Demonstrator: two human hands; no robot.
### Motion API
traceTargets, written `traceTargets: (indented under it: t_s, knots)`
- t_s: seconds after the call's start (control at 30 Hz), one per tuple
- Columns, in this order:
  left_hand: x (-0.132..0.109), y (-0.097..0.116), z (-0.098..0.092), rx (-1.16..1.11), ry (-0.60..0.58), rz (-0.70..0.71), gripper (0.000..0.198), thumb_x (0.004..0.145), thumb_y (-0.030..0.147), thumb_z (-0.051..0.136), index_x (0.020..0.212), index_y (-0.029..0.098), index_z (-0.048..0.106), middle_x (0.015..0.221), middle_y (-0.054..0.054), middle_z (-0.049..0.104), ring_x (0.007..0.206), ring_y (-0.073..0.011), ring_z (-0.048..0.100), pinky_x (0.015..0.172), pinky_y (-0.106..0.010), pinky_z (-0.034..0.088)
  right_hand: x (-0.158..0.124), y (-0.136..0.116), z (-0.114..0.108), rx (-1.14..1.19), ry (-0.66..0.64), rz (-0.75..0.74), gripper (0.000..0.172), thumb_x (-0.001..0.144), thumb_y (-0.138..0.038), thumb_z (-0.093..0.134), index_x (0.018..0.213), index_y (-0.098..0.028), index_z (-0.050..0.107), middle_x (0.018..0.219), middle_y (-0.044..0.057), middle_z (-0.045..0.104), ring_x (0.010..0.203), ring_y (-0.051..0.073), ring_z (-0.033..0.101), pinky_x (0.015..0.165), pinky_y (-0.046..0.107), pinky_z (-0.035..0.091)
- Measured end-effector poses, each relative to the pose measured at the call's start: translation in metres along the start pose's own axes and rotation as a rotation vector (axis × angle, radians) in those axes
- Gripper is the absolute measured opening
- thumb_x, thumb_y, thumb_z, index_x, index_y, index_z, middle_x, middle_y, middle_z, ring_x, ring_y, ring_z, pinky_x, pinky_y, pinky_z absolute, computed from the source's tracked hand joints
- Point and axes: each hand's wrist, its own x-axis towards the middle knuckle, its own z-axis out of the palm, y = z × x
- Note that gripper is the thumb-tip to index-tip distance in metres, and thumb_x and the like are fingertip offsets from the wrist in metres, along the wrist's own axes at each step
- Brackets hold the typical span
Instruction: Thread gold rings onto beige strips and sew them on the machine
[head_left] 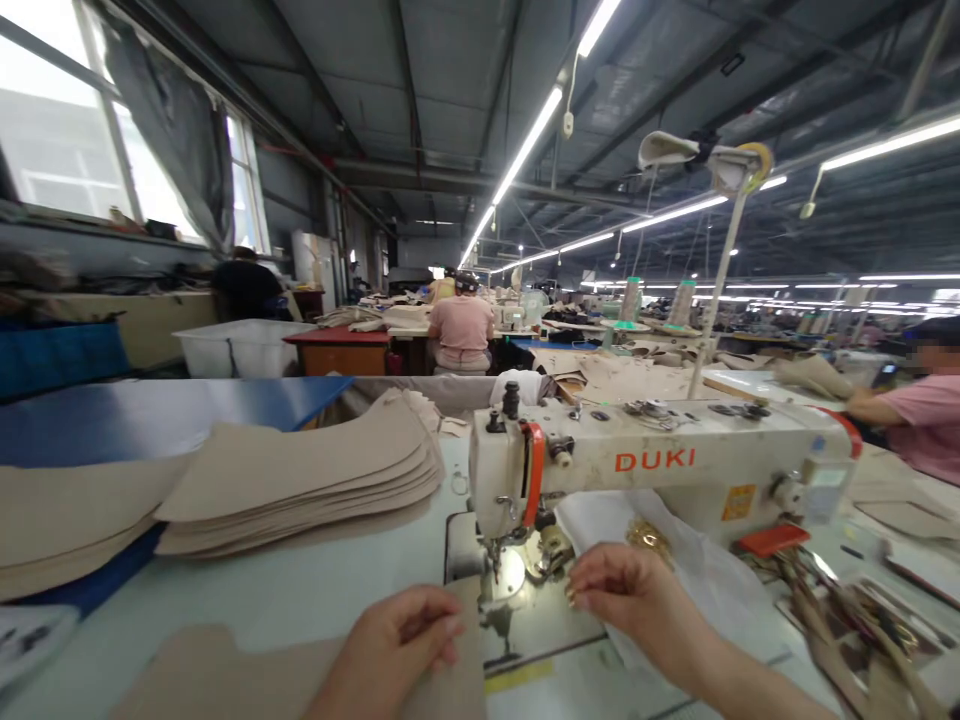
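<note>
My left hand lies over a beige panel beside the sewing machine's needle area, its fingers curled in towards the thumb. Whatever is between those fingers, if anything, is hidden. Just right of the presser foot, my right hand pinches a small gold-coloured metal piece between thumb and fingers. Behind that hand, a heap of gold-coloured metal pieces sits on a white sheet of thin material. The white sewing machine stands in front of me, its lamp lighting the plate under the needle.
Stacked beige panels lie at left, near a blue surface. Straps and metal parts crowd the right side, by a red-orange object. A co-worker is at far right; another person sits ahead.
</note>
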Motion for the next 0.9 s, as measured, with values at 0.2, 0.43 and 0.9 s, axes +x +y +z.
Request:
traceTargets:
  t_s: [0.2, 0.43, 0.9]
  knots:
    - [-0.010, -0.012, 0.008, -0.049, -0.053, 0.020, 0.017, 0.067, 0.033, 0.066, 0.070, 0.017, 0.068, 0.056, 0.000, 0.066, 0.057, -0.0178, 0.061, 0.059, -0.027, 0.047, 0.000, 0.008, 0.065, 0.153, -0.120, -0.009, 0.020, 0.067, -0.037, 0.080, 0.073, -0.020, 0.071, 0.072, 0.003, 0.072, 0.068, 0.016, 0.065, 0.064, 0.024, 0.048]
    - [-0.006, -0.017, 0.002, -0.036, -0.050, 0.063, 0.012, 0.071, 0.026, 0.062, 0.072, 0.016, 0.070, 0.058, 0.000, 0.067, 0.059, -0.0171, 0.062, 0.059, -0.025, 0.046, 0.013, 0.009, 0.079, 0.237, -0.171, 0.044, 0.025, 0.063, -0.041, 0.082, 0.070, -0.019, 0.070, 0.065, 0.000, 0.069, 0.061, 0.014, 0.061, 0.060, 0.023, 0.047]
    - [0.002, -0.010, 0.003, -0.277, -0.142, -0.094, 0.031, 0.054, 0.041, 0.076, 0.064, 0.017, 0.060, 0.053, 0.001, 0.067, 0.044, -0.0130, 0.059, 0.046, -0.023, 0.041, 0.027, 0.017, 0.083, 0.345, -0.283, 0.121, 0.037, 0.062, -0.051, 0.082, 0.074, -0.017, 0.071, 0.067, 0.001, 0.066, 0.063, 0.015, 0.062, 0.065, 0.028, 0.049]
